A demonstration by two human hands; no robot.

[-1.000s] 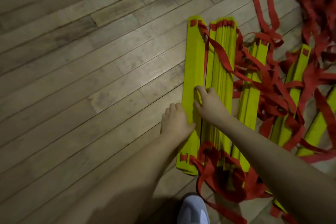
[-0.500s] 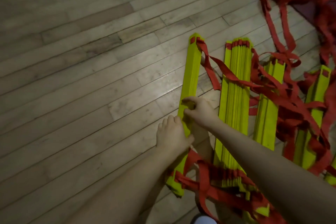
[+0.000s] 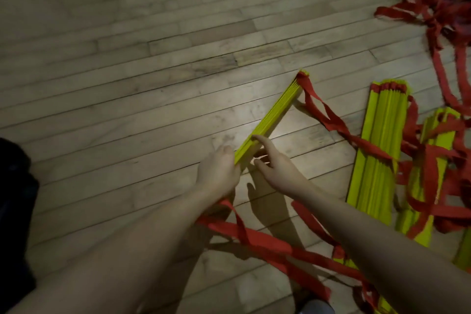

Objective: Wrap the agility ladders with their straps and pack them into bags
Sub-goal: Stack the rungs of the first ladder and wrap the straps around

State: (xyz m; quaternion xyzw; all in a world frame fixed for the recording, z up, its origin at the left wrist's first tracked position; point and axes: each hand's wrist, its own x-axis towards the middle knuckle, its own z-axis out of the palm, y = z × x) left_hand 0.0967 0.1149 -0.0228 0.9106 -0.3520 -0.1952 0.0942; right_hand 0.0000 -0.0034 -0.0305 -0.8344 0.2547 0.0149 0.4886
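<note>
Wooden plank floor (image 3: 153, 64) bears yellow ladder stacks (image 3: 377, 150) and red straps (image 3: 438, 18).

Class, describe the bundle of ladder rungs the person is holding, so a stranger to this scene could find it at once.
Start at the wooden floor and find the yellow rung stacks lying flat on the right among red straps. Left of them, the held rung bundle is gripped by both hands. It alone is lifted, slanted and turned on edge.
</note>
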